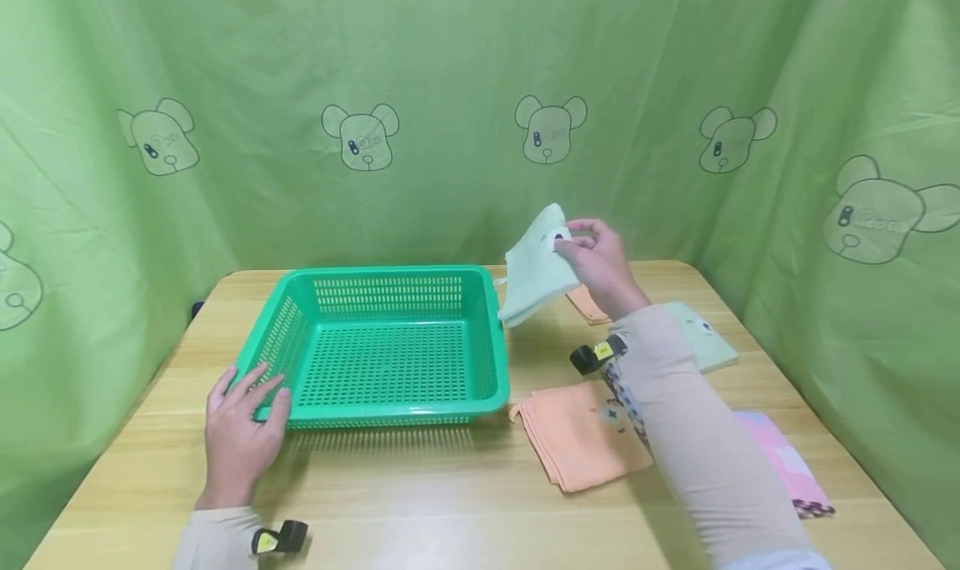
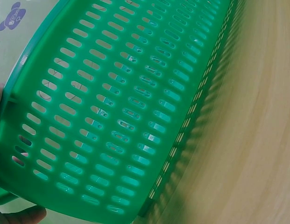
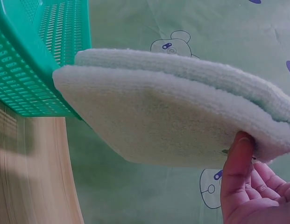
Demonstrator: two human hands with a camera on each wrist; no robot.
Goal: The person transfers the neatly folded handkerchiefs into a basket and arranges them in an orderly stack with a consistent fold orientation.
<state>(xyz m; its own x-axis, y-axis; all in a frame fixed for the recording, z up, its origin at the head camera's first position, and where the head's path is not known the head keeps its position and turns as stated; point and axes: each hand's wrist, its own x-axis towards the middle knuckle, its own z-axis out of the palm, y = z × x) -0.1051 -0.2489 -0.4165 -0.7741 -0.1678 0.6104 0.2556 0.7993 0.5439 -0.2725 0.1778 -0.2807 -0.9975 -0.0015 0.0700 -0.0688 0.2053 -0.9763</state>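
Note:
My right hand [image 1: 600,266] pinches a folded pale-green towel [image 1: 536,266] by one edge, thumb on one side and fingers on the other. It hangs in the air just beyond the right rim of a green plastic basket [image 1: 390,408]. Fluffy thick layers of the towel [image 3: 149,107] show in the right wrist view, with a small dark mark beside the thumb. At the basket's near left corner, my left hand [image 1: 243,428] holds the rim, fingers over it and thumb outside. The basket's slotted wall [image 2: 107,107] fills most of the left wrist view.
Right of the basket lies a folded peach towel [image 1: 585,445]; another peach towel [image 1: 588,305] is partly hidden behind my right hand. A second pale-green towel [image 1: 701,337] and a pink one [image 1: 787,462] lie near my right forearm. A green curtain [image 1: 457,70] surrounds the wooden table [image 1: 390,503].

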